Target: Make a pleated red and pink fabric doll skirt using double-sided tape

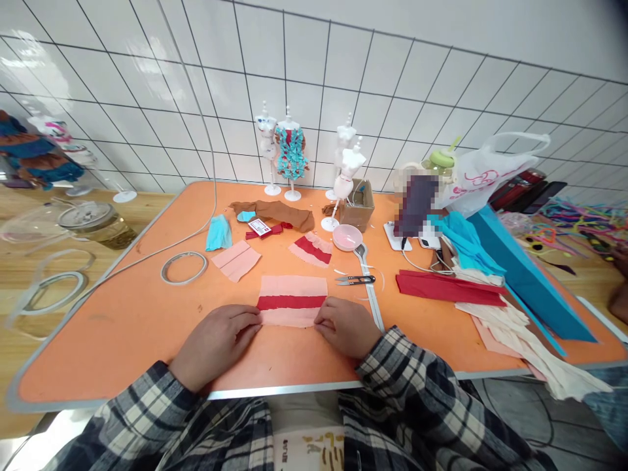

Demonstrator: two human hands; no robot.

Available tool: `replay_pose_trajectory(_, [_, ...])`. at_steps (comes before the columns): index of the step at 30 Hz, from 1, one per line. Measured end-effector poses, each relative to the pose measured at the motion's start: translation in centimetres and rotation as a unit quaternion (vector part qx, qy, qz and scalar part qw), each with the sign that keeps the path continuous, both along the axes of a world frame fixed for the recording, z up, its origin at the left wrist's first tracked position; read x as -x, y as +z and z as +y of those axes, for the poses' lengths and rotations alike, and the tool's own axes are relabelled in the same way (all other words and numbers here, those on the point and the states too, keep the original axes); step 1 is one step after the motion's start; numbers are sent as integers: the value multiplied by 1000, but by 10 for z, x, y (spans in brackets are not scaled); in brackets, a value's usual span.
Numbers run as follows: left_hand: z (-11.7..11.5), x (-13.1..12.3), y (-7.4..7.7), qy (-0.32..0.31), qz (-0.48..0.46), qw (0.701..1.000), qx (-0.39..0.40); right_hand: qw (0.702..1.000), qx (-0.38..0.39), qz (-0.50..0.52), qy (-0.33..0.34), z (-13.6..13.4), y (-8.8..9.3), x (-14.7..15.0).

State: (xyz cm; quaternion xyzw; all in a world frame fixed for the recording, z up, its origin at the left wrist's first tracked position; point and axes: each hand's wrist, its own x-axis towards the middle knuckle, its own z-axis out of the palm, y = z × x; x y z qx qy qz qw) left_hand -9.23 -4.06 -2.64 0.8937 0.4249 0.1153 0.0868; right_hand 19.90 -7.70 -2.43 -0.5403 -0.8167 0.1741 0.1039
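A pink crepe paper sheet (293,318) with a red band across its middle lies flat on the orange table. My left hand (220,337) pinches its left edge near the lower corner. On the opposite edge, my right hand (347,326) is closed in the same way, with the fingertips partly hidden. Just beyond the sheet are a plain pink piece (237,260) and a pleated pink piece with a red stripe (314,248). Black thread snips (356,280) lie to the right, beside a white zipper-like strip (371,294).
Small white dress forms (289,154) stand by the tiled wall, near a cardboard box (358,203) and a pink bowl (347,237). A tape roll (184,268) lies left. Red folded paper (449,288) and a blue folder (534,281) occupy the right, where another person's hand (619,304) shows.
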Motion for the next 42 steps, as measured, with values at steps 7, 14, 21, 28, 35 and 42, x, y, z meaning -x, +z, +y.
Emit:
replay_pose_trajectory(7, [0, 0, 3, 36, -28, 999, 20, 997, 30, 40, -50, 2, 1, 4])
replay_pose_trajectory(14, [4, 1, 2, 55, -33, 997, 53, 991, 65, 73, -96, 5, -1, 6])
replay_pose_trajectory(21, [15, 7, 1, 54, -24, 994, 95, 981, 130, 92, -112, 15, 7, 4])
replay_pose_trajectory(28, [13, 3, 6, 98, 12, 988, 120, 984, 126, 65, -106, 15, 9, 7])
replay_pose_trajectory(35, [12, -1, 9, 96, 22, 989, 114, 985, 119, 52, -118, 15, 7, 10])
replay_pose_trajectory(42, [13, -6, 15, 89, 43, 988, 118, 986, 102, 0, -132, 17, 3, 14])
